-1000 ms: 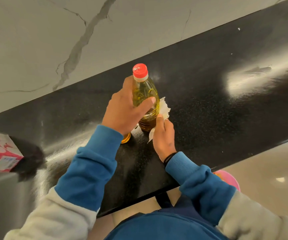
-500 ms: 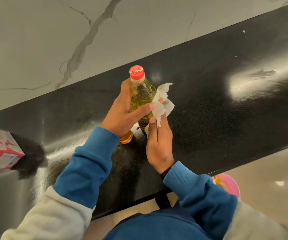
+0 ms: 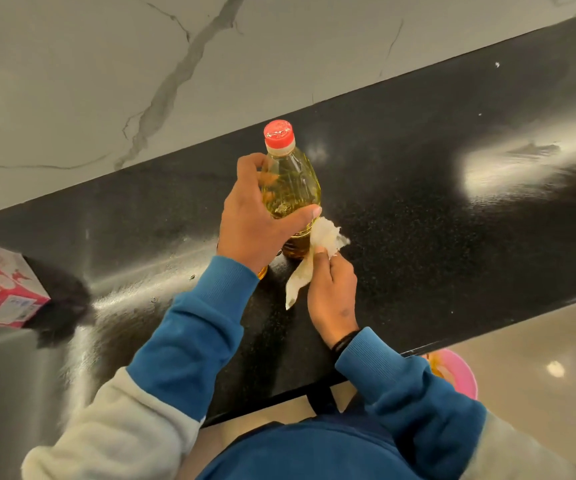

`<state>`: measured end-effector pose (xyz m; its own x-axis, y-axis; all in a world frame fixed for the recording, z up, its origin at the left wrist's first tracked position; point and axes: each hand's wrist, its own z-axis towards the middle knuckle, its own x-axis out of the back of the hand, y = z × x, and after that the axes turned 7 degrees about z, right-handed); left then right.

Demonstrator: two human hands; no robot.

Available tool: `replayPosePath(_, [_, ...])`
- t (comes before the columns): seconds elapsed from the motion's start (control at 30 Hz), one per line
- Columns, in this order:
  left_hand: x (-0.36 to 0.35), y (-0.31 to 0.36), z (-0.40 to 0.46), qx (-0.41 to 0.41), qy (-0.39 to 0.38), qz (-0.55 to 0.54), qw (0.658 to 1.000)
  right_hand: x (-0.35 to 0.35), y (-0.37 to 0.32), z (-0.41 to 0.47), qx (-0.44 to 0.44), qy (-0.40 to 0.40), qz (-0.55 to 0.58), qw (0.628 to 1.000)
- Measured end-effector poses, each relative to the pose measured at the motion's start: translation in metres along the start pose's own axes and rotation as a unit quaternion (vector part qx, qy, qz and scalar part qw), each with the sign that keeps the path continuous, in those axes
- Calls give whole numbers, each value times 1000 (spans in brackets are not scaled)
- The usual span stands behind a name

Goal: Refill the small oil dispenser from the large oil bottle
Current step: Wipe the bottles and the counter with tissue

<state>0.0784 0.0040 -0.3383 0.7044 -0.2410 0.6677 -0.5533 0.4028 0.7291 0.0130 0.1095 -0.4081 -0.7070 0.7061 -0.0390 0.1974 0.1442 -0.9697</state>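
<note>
A clear oil bottle (image 3: pixel 291 181) with a red cap, full of yellow oil, stands upright on the black counter (image 3: pixel 435 244). My left hand (image 3: pixel 255 223) wraps around its middle. My right hand (image 3: pixel 331 292) holds a crumpled white tissue (image 3: pixel 317 252) pressed against the bottle's lower right side. A small yellow-orange thing (image 3: pixel 263 271) peeks out under my left wrist; most of it is hidden, so I cannot tell what it is.
A red and white tissue box (image 3: pixel 1 289) sits at the counter's left end. A marble wall (image 3: pixel 141 81) rises behind the counter. A pink bowl (image 3: pixel 459 372) lies on the floor below the counter's front edge, right of me.
My right hand slid the tissue up the bottle's side half a second ago and is now back down near its base. My left hand kept its hold on the bottle.
</note>
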Motion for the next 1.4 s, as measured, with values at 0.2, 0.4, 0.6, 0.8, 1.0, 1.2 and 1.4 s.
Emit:
replayPosePath(0.2, [-13,9,6,29,44,7,999,-2,1,-3,-14,-19,55,998])
replayPosePath(0.4, [8,-3,0,32,37,17,999,0,-2,-2,-51,-57,81,994])
replayPosePath(0.6, [53,-60,-23,53,231,-52,970,-2,-8,-1,17,-66,12,998])
replayPosePath(0.8, [57,-105,-52,100,9,-36,994,-19,-15,-9,89,-128,-23,988])
replayPosePath(1.0, [31,-107,-60,131,-51,-67,988,-47,-18,-1,280,-240,-157,916])
replayPosePath(1.2, [18,-101,-53,151,38,-88,984,-69,-18,16,363,-313,-350,805])
replayPosePath(1.4, [9,-101,-57,128,90,-45,987,-67,-5,13,322,-310,-284,849])
